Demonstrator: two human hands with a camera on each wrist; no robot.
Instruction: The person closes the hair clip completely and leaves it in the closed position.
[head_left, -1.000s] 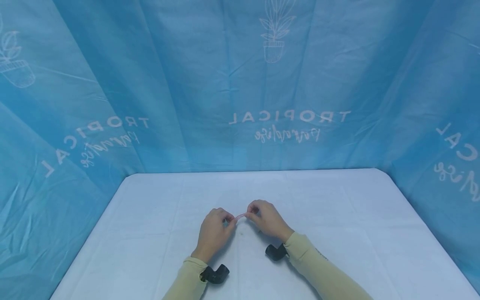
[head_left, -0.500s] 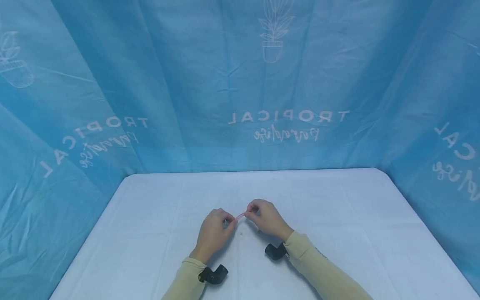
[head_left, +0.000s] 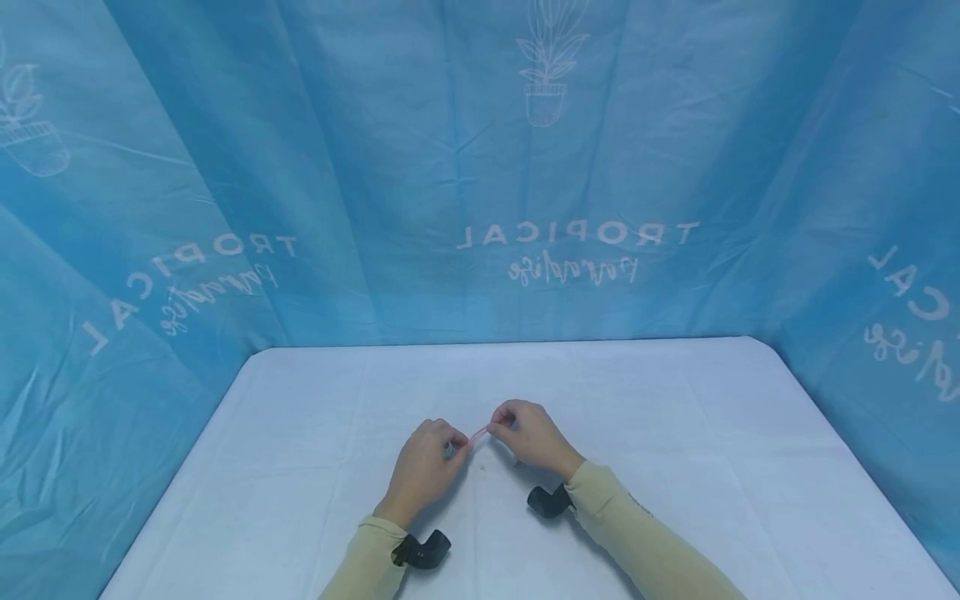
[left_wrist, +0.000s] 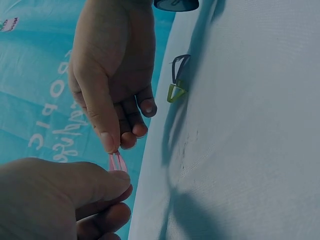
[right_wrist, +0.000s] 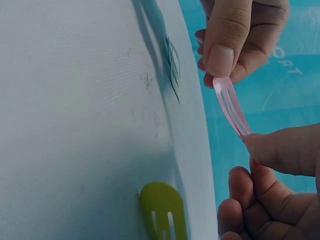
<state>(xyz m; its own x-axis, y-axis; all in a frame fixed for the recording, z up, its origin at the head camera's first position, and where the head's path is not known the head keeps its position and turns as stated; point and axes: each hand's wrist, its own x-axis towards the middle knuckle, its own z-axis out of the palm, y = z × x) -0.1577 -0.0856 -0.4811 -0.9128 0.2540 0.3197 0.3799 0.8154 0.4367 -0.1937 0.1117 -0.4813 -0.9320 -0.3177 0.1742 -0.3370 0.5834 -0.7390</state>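
I've barely budged: left grip (head_left: 422,468) and right grip (head_left: 537,437) still pinch opposite ends of the pink clip (right_wrist: 236,107), probably secure.

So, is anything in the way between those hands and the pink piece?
Nothing visible: the left hand and the right hand pinch opposite ends of the pink piece directly. The yellow-green piece in the right wrist view sits apart from it.

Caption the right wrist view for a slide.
Left hand and right hand pinch a slotted pink strip, with a yellow-green slotted piece on the white surface.
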